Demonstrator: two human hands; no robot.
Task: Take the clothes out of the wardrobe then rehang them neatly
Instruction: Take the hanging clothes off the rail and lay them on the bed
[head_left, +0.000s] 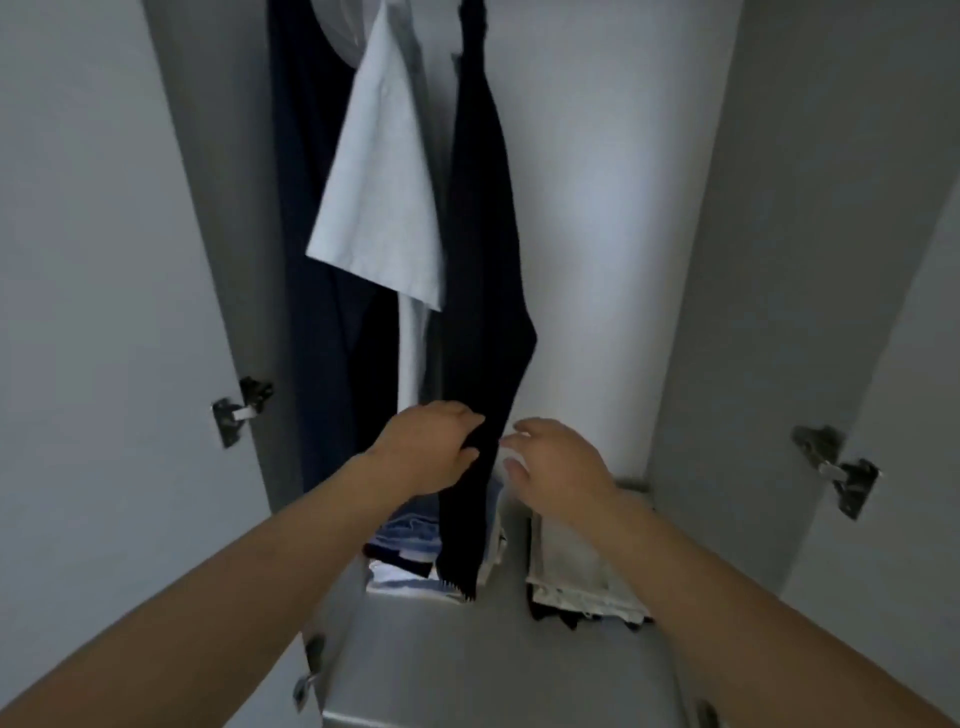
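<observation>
Inside the open wardrobe hang a dark navy garment (311, 260) at the left, a pale blue shirt (379, 197) in the middle and a long black garment (488, 291) at the right. My left hand (431, 447) grips the lower part of the black garment, thumb and fingers curled round its edge. My right hand (556, 467) hovers just right of that garment with fingers loosely spread, holding nothing. The hangers and rail are out of view above.
Two stacks of folded clothes lie on the wardrobe's grey shelf (467, 654): a blue and white stack (410, 556) under the hanging clothes and a beige stack (576, 571) to the right. Both doors stand open, with hinges at left (239, 410) and right (836, 467).
</observation>
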